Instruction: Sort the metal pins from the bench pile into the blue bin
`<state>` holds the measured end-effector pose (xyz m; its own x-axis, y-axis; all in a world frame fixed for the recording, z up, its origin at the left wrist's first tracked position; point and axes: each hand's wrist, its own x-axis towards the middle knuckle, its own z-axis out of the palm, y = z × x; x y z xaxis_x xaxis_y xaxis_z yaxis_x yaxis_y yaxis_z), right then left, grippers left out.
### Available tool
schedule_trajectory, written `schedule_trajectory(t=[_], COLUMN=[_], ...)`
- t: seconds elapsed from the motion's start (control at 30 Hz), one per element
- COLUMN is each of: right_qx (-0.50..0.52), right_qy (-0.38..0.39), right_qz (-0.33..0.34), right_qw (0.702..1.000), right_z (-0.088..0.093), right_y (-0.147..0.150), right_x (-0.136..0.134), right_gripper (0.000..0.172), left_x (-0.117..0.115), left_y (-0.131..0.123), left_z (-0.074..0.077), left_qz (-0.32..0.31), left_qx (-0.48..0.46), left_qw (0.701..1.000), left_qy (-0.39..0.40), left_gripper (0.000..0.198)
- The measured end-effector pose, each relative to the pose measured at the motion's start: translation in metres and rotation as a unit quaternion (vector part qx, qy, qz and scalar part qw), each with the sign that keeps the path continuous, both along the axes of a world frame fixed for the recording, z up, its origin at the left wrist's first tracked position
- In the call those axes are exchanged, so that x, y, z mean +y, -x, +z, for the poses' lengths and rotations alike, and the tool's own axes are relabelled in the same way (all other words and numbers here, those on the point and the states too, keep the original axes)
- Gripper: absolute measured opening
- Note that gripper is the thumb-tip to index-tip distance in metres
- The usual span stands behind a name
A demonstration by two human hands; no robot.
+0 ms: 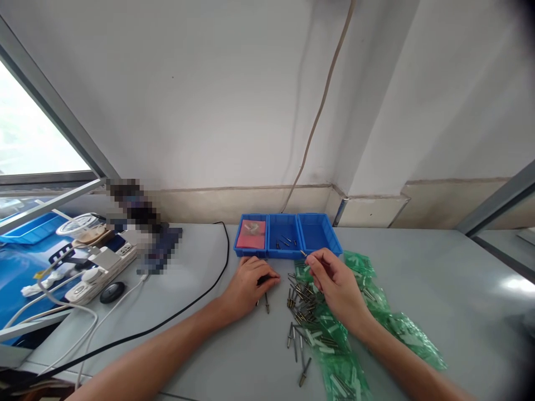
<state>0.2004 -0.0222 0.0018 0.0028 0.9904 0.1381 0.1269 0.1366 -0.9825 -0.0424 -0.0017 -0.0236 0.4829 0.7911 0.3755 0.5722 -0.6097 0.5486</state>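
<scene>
Right hand (334,283) pinches a rivet (304,254) aloft — left hand (251,282) rests curled, its grip unclear.

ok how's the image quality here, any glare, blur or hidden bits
Head view: the window at far left is blown out white, and glare whitens a spot on the table at far right; head view: the top right corner is dark and blurred, a pixelated patch masks something at left, and the loose metal pins are too small for fine detail.
</scene>
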Motion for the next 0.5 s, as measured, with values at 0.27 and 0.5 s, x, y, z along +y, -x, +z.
schedule_trajectory(t=[0.27,0.5], right_qx=[0.220,0.000], right_qy=[0.146,0.026], right_qz=[0.036,0.012], right_qw=[0.964,1.000], right_z=[0.0090,0.0010], right_y=[0.0010,0.0009], right_x=[0.0027,-0.0014], right_gripper=[0.045,0.038], left_x=[0.0001,-0.0001], left_y=[-0.0007,-0.0011], left_z=[0.0005,0.0034], left_qz=[0.004,-0.002], left_qx=[0.004,0.000], left_qw=[1.000,1.000], left_qy=[0.000,-0.001], left_gripper=[0.025,0.023])
